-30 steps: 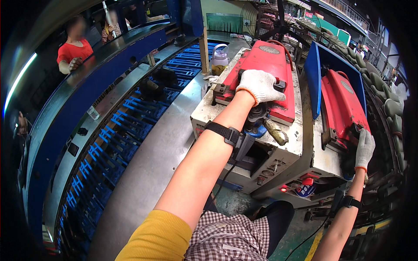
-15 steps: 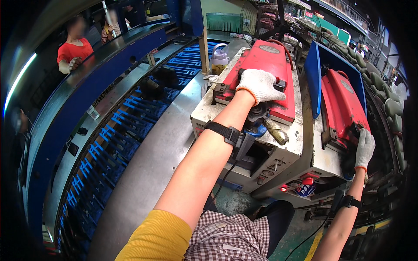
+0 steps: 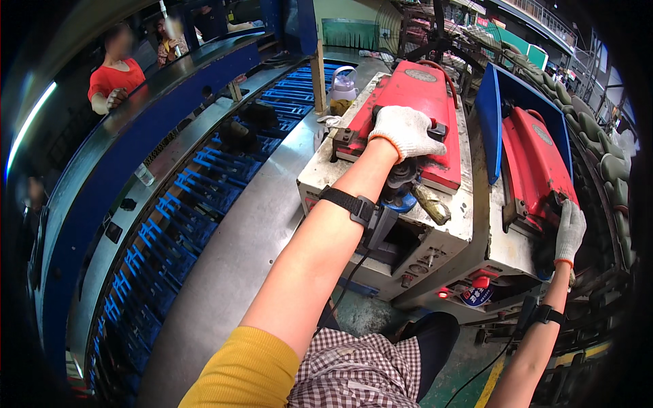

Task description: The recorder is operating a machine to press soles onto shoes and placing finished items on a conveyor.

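Note:
My left hand, in a white knit glove with an orange cuff, is closed over the black handle of a red machine cover. That cover lies lowered on a worn white machine. A dark shoe-like form shows partly below its front end, beside a worn tan piece. My right hand, gloved alike, grips the black handle at the front of a second red cover. The palm side of each hand is hidden.
A blue-slatted conveyor carrying dark objects runs on the left, beside a metal ledge. A lidded bottle stands behind. Blue panels flank the second machine. Shoe forms line a rack at right. A person in red stands beyond.
Both hands stay on their handles with no clear movement. The dark objects on the blue conveyor have shifted slightly farther away.

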The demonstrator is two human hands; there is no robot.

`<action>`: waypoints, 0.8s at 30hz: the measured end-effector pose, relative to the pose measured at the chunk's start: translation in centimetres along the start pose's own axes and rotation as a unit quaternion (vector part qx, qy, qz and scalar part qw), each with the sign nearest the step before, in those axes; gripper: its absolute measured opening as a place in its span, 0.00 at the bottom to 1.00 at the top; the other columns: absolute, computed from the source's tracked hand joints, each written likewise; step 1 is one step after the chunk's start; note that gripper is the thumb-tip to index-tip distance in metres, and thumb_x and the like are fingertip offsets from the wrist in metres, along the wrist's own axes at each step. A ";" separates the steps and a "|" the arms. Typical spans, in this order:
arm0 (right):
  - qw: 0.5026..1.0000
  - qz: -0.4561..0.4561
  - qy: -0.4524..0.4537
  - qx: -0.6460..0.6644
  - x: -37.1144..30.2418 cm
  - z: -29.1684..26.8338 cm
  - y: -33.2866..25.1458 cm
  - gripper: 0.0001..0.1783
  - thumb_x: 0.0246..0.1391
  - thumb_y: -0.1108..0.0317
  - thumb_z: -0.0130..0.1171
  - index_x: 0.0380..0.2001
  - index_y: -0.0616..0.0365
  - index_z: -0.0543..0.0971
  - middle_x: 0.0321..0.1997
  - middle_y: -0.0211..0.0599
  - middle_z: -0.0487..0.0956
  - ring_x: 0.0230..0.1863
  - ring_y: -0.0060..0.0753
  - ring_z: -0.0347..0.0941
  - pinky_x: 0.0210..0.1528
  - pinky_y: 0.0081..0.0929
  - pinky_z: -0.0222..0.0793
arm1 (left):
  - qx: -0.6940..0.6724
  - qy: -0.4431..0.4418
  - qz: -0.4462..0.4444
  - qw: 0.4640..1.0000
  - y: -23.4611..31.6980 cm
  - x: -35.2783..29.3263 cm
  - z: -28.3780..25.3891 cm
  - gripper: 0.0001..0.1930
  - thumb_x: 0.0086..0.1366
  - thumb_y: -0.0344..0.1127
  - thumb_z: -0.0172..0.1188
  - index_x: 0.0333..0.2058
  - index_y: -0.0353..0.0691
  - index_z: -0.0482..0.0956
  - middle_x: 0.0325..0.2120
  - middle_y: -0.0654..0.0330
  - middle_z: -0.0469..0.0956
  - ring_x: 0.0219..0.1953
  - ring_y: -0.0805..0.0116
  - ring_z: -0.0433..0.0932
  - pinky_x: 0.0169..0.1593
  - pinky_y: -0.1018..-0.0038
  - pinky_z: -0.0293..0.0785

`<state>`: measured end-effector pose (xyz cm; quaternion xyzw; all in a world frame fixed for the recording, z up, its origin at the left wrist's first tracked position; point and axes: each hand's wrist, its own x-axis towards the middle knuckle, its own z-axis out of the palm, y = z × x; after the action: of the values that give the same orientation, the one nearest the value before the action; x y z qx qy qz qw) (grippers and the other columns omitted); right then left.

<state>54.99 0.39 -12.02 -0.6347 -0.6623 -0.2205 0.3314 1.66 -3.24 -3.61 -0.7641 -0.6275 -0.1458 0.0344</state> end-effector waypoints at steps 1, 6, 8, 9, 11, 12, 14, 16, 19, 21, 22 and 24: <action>1.000 0.004 -0.002 0.003 0.0 -0.1 -0.1 0.22 0.72 0.53 0.50 0.53 0.55 0.83 0.58 0.41 0.82 0.64 0.51 0.72 0.71 0.43 0.60 | 0.001 0.000 0.001 1.000 -0.1 0.0 0.0 0.34 0.51 0.70 0.60 0.45 0.50 0.89 0.43 0.54 0.87 0.46 0.55 0.86 0.50 0.62 0.80; 1.000 0.007 -0.001 0.005 0.0 -0.4 -0.4 0.21 0.72 0.53 0.51 0.53 0.55 0.84 0.58 0.42 0.82 0.64 0.50 0.72 0.70 0.43 0.61 | -0.005 0.010 0.005 1.000 -0.1 0.1 0.4 0.35 0.52 0.72 0.60 0.43 0.49 0.89 0.41 0.53 0.87 0.45 0.54 0.86 0.50 0.61 0.80; 1.000 0.007 -0.002 0.006 0.0 -0.4 -0.4 0.21 0.72 0.53 0.51 0.53 0.55 0.84 0.58 0.42 0.82 0.64 0.50 0.72 0.70 0.43 0.61 | -0.008 0.017 0.007 1.000 -0.1 0.1 0.5 0.35 0.52 0.74 0.59 0.41 0.48 0.89 0.39 0.52 0.87 0.44 0.53 0.85 0.49 0.60 0.79; 1.000 0.012 -0.001 0.008 0.0 -0.4 -0.5 0.21 0.72 0.53 0.51 0.53 0.55 0.84 0.58 0.42 0.83 0.63 0.50 0.73 0.70 0.43 0.62 | -0.010 0.019 0.007 1.000 -0.2 0.1 0.5 0.35 0.52 0.74 0.59 0.41 0.48 0.89 0.39 0.52 0.87 0.44 0.53 0.85 0.50 0.60 0.79; 1.000 0.016 0.000 0.010 0.0 -0.4 -0.6 0.21 0.72 0.53 0.51 0.52 0.56 0.84 0.57 0.42 0.83 0.63 0.50 0.73 0.69 0.43 0.62 | -0.012 0.019 0.007 1.000 -0.1 0.0 0.4 0.35 0.52 0.74 0.59 0.41 0.48 0.89 0.39 0.52 0.87 0.44 0.53 0.85 0.50 0.61 0.79; 1.000 0.010 0.008 0.013 -0.1 -0.4 -0.6 0.21 0.72 0.53 0.51 0.52 0.56 0.84 0.57 0.43 0.83 0.62 0.50 0.73 0.69 0.43 0.62 | -0.011 0.012 0.004 1.000 0.1 0.0 0.2 0.34 0.51 0.72 0.60 0.43 0.49 0.89 0.41 0.53 0.87 0.45 0.54 0.86 0.50 0.61 0.80; 1.000 0.003 0.016 0.017 -0.1 -0.4 -0.6 0.21 0.72 0.53 0.51 0.51 0.56 0.84 0.56 0.43 0.83 0.61 0.50 0.74 0.68 0.43 0.63 | -0.010 0.005 0.001 1.000 0.2 -0.2 0.0 0.33 0.51 0.69 0.60 0.45 0.50 0.89 0.42 0.54 0.87 0.45 0.54 0.86 0.50 0.61 0.80; 1.000 -0.010 0.017 0.022 -0.1 -0.4 -0.6 0.21 0.72 0.54 0.51 0.51 0.57 0.84 0.54 0.44 0.83 0.60 0.51 0.74 0.67 0.42 0.64 | -0.007 0.008 0.003 1.000 0.1 -0.2 0.0 0.33 0.51 0.69 0.60 0.45 0.50 0.89 0.42 0.54 0.87 0.45 0.55 0.86 0.50 0.61 0.80; 0.999 -0.025 0.037 0.014 -0.2 -0.3 -0.4 0.20 0.71 0.55 0.51 0.50 0.57 0.84 0.53 0.44 0.84 0.59 0.51 0.75 0.66 0.42 0.65 | -0.004 0.009 0.004 1.000 0.1 -0.1 0.0 0.34 0.51 0.69 0.60 0.45 0.50 0.89 0.42 0.54 0.87 0.45 0.55 0.86 0.50 0.61 0.80; 0.999 -0.027 0.040 0.012 -0.2 -0.3 -0.5 0.20 0.71 0.55 0.51 0.50 0.57 0.84 0.53 0.43 0.84 0.58 0.50 0.75 0.65 0.42 0.65 | -0.005 0.008 0.001 1.000 0.2 -0.2 0.0 0.34 0.51 0.70 0.60 0.45 0.50 0.89 0.42 0.54 0.87 0.45 0.55 0.86 0.50 0.61 0.80; 0.999 -0.028 0.043 0.010 -0.2 -0.3 -0.5 0.20 0.71 0.55 0.51 0.50 0.57 0.84 0.53 0.43 0.83 0.58 0.50 0.75 0.65 0.42 0.65 | -0.006 0.009 -0.001 1.000 0.2 -0.2 -0.1 0.33 0.50 0.70 0.60 0.44 0.50 0.89 0.42 0.54 0.87 0.45 0.55 0.86 0.50 0.61 0.80; 0.999 -0.023 0.030 0.018 0.0 -0.3 -0.5 0.20 0.71 0.55 0.51 0.50 0.57 0.84 0.53 0.43 0.83 0.58 0.50 0.75 0.65 0.42 0.65 | -0.005 0.004 -0.003 1.000 0.2 -0.3 -0.2 0.34 0.51 0.70 0.60 0.45 0.50 0.89 0.42 0.54 0.87 0.46 0.55 0.86 0.50 0.61 0.80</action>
<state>54.55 0.08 -11.74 -0.6062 -0.6705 -0.2353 0.3573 1.75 -3.62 -3.44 -0.7619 -0.6286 -0.1523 0.0324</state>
